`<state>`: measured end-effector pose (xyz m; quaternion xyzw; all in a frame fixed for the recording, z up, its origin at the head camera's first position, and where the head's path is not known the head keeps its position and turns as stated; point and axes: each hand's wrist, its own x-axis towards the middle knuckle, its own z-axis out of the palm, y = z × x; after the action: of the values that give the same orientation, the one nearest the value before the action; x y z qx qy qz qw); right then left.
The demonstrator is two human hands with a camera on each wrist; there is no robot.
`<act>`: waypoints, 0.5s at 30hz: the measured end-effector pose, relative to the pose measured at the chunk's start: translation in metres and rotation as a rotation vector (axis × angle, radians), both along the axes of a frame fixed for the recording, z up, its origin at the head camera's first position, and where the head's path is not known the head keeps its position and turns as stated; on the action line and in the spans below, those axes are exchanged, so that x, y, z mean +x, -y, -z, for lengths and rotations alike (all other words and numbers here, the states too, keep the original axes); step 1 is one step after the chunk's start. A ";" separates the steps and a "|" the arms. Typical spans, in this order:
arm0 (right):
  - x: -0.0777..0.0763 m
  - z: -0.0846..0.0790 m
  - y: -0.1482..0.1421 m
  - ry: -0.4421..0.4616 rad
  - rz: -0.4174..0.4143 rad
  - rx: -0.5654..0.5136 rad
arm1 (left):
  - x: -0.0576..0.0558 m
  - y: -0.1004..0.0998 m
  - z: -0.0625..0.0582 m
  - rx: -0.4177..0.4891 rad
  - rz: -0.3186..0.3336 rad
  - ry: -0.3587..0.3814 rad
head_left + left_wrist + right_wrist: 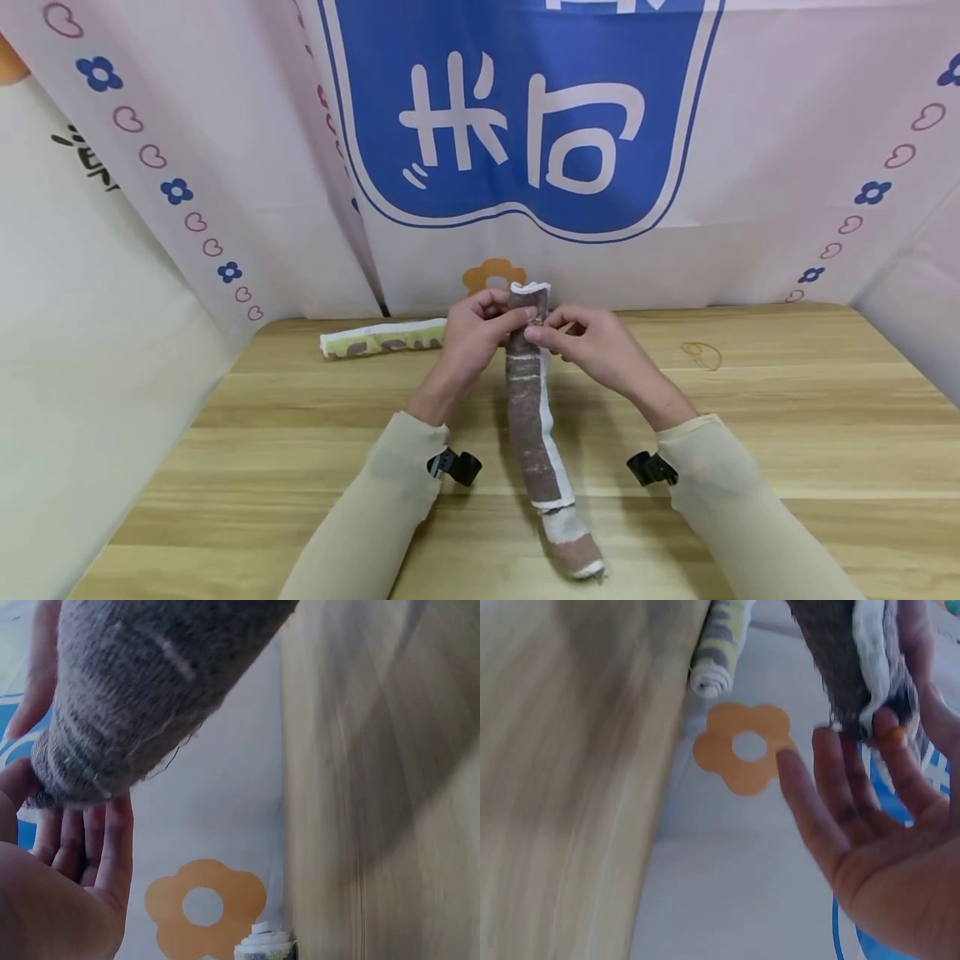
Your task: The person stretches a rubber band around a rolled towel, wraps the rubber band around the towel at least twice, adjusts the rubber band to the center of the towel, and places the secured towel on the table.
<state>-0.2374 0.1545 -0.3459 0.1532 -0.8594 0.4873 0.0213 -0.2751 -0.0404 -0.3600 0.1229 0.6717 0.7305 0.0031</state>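
Observation:
A long brown rolled towel (529, 425) with white edging stands raised between the hands, bending down toward the near side of the table. My left hand (472, 329) grips its upper part, thumb across the front and fingers behind. From the other side, my right hand (596, 342) pinches a thin orange-yellow rubber band (891, 735) against the roll, just below its white top end. In the left wrist view the towel's fuzzy underside (142, 697) covers part of the left fingers.
Behind the left hand lies a second rolled towel (386, 339), yellow-green with brown patches, near the table's back edge. A loose rubber band (701, 356) is on the wooden table (787, 450) to the right. A printed cloth backdrop (750, 267) rises directly behind the table.

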 end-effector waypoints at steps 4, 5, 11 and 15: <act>-0.002 0.005 0.002 0.002 0.060 -0.021 | -0.001 -0.007 0.002 -0.013 -0.046 -0.008; -0.003 0.007 0.002 0.004 0.064 -0.027 | -0.002 -0.008 0.002 -0.016 -0.056 -0.003; -0.009 0.017 0.004 -0.021 0.094 -0.042 | -0.010 -0.011 0.008 -0.041 -0.084 0.086; -0.009 0.020 0.012 -0.156 0.106 -0.033 | -0.012 -0.010 0.009 -0.053 -0.105 0.129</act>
<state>-0.2461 0.1427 -0.3663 0.1446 -0.8540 0.4860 0.1165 -0.2867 -0.0301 -0.3688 0.0401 0.6949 0.7179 0.0111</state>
